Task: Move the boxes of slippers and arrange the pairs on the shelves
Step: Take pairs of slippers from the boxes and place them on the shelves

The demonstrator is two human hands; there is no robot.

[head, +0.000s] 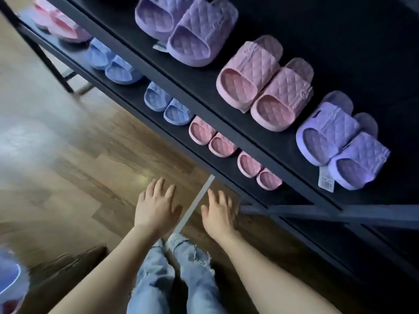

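A black shelf unit [283,141] runs diagonally across the view. Its upper shelf carries a purple pair [183,30], a pink pair [263,85] and another purple pair [342,143] with a price tag. The lower shelf [140,103] holds a pink pair [59,23] at far left, two blue pairs [113,62] [167,107] and two small pink pairs [213,138] [259,171]. My left hand [156,207] and my right hand [218,211] hover empty over the wooden floor, fingers spread, just in front of the lower shelf.
A cardboard box [68,268] lies on the floor at lower left, beside a blurred blue and pink slipper [9,282] at the frame edge. My legs in light jeans [172,275] stand below. A pale strip [197,205] crosses the wooden floor [79,166].
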